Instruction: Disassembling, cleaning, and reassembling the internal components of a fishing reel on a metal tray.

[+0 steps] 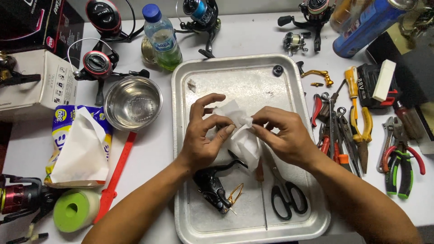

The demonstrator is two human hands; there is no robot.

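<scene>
Both hands pinch a crumpled white tissue (238, 131) over a rectangular metal tray (289, 77) on a white worktable (153, 153).

Left of the tray: a torn tissue pack (79, 147), a round steel bowl (133, 102), a clear plastic bottle (162, 38). Above the tray's middle, left hand (203, 135) and right hand (285, 135) each close fingertips on the tissue, which is twisted between them. On the tray's near end lie a black reel body (212, 185) and black-handled scissors (285, 194). Right of the tray: assorted pliers (361, 131).
</scene>
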